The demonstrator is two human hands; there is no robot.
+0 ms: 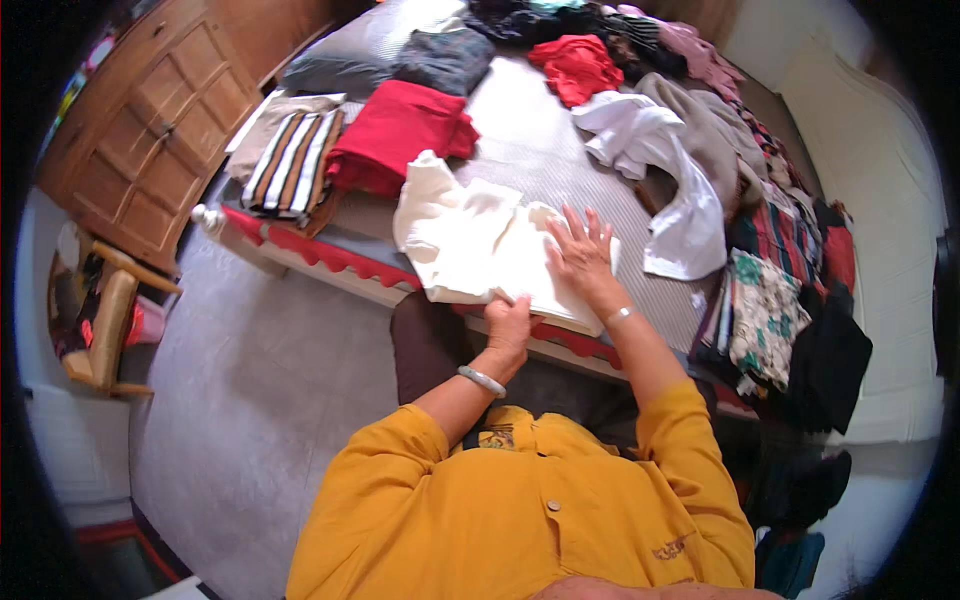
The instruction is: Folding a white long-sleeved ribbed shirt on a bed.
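A cream-white garment (460,230) lies partly folded at the near edge of the bed; its exact kind I cannot tell. My left hand (508,325) pinches its near edge, fingers closed on the cloth. Flat on the garment's right part rests my right hand (582,250), fingers spread. Just left of the garment sits a folded red cloth (395,135). To its right a loose white garment (680,200) trails over the bed.
Folded striped clothes (295,165) lie at the bed's left corner, near a pillow (345,60). A crumpled red garment (577,68) and heaped clothes fill the far right. A folded floral garment (765,315) is at right. A wooden cabinet (160,130) and chair (110,320) stand left.
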